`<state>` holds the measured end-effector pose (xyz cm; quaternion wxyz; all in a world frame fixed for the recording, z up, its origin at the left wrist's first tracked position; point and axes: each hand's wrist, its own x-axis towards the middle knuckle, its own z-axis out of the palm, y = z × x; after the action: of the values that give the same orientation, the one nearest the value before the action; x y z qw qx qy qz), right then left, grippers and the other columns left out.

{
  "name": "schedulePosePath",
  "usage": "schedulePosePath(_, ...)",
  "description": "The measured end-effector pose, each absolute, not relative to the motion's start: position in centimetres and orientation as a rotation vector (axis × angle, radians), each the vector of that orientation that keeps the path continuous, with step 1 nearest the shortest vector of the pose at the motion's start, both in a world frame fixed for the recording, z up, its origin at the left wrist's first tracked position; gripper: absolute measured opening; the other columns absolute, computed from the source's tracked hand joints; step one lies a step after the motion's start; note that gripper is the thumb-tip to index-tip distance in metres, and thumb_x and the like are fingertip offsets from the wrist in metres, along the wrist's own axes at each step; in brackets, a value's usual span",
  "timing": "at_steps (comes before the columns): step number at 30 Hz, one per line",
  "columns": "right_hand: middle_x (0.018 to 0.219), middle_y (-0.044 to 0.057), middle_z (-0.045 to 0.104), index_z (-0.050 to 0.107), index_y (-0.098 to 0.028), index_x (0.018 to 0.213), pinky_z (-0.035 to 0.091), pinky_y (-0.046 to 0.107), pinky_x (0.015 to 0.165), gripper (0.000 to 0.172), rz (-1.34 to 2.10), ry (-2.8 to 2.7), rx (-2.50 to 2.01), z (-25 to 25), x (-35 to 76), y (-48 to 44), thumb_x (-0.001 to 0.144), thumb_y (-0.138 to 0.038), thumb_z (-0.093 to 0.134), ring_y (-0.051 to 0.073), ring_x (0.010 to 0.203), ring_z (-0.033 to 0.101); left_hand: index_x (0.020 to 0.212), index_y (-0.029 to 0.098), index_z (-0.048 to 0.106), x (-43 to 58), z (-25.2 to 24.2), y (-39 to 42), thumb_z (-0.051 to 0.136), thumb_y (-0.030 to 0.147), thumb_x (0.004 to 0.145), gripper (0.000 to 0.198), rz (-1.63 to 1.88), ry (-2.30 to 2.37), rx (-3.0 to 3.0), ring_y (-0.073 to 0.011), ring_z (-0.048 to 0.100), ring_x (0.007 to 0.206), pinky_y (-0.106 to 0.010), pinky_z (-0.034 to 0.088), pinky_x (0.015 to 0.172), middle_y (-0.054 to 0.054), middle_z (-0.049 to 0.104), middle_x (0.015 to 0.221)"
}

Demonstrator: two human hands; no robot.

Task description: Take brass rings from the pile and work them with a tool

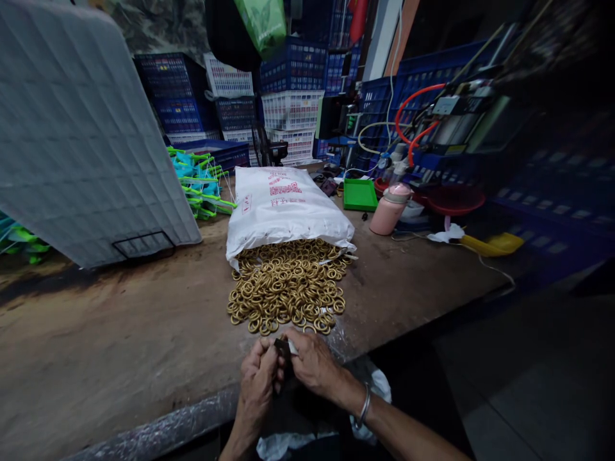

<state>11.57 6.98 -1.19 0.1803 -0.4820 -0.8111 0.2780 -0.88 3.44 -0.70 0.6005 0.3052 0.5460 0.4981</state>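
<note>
Both my hands meet at the table's front edge, just below a heap of brass-coloured rings (288, 291). My right hand (317, 365) is closed on a small tool (282, 347) with a dark flat end and a whitish part, its exact kind unclear. Fingers curled, my left hand (257, 378) pinches close against the tool's dark end; what it holds is hidden. The rings spill out of a white woven sack (288, 208) with red print, which lies on its side with its mouth toward me.
At the left stands a large pale quilted panel (96, 128) with bright green and blue pieces (204, 186) behind it. Right of the sack are a green tray (360, 194), a pink bottle (390, 210) and a pneumatic device (454, 118). Stacked crates (293, 110) fill the back.
</note>
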Motion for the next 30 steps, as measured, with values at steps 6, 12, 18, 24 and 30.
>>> schedulePosePath(6, 0.079, 0.002, 0.059, 0.049, -0.019, 0.092, 0.029, 0.022, 0.062, 0.032, 0.774, -2.403, -1.41, 0.0, 11.6, 7.0, 0.065, -0.007, 0.038, 0.014, 0.073, 0.052, 0.071, 0.019, 0.045, -0.9, -0.7, 3.5, 0.056, 0.051, 0.066, 0.034, 1.137, 1.336, 0.744, -0.004, 0.036, 0.034, -0.014, 0.025, 0.033, 0.008, 0.047, 0.049)
schedulePosePath(12, 0.079, 0.005, 0.06, 0.047, -0.017, 0.094, 0.028, 0.024, 0.059, 0.031, 0.697, -2.493, -1.559, 0.7, 11.3, 6.7, 0.065, -0.009, 0.04, 0.017, 0.072, 0.053, 0.069, 0.018, 0.045, -1.2, -1.7, 3.0, 0.056, 0.047, 0.069, 0.031, 1.172, 1.239, 0.729, -0.0032, 0.034, 0.036, -0.014, 0.022, 0.036, 0.007, 0.046, 0.049)
schedulePosePath(18, 0.081, 0.007, 0.061, 0.047, -0.016, 0.096, 0.028, 0.025, 0.058, 0.031, 0.634, -2.488, -1.688, 0.4, 10.6, 7.1, 0.068, -0.006, 0.039, 0.017, 0.072, 0.055, 0.063, 0.017, 0.046, -1.5, -0.1, 1.0, 0.06, 0.045, 0.068, 0.031, 1.176, 1.129, 0.57, -0.0022, 0.032, 0.038, -0.013, 0.021, 0.037, 0.007, 0.043, 0.049)
schedulePosePath(24, 0.077, 0.005, 0.06, 0.047, -0.017, 0.089, 0.027, 0.025, 0.058, 0.027, 0.491, -2.484, -1.571, -0.3, 9.5, 8.5, 0.065, -0.007, 0.041, 0.016, 0.068, 0.053, 0.067, 0.018, 0.049, -2.3, 1.9, 0.0, 0.067, 0.042, 0.063, 0.03, 1.157, 1.024, 0.342, -0.003, 0.035, 0.038, -0.014, 0.024, 0.037, 0.006, 0.047, 0.05)
schedulePosePath(30, 0.088, 0.005, 0.059, 0.044, -0.02, 0.101, 0.03, 0.025, 0.061, 0.033, 0.35, -2.542, -1.44, 0.5, 5.9, 9.5, 0.07, -0.009, 0.043, 0.017, 0.073, 0.054, 0.069, 0.014, 0.057, -4.1, 1.4, 0.7, 0.066, 0.046, 0.061, 0.034, 1.203, 1.021, 0.296, -0.0042, 0.039, 0.042, -0.016, 0.027, 0.036, 0.0, 0.056, 0.064)
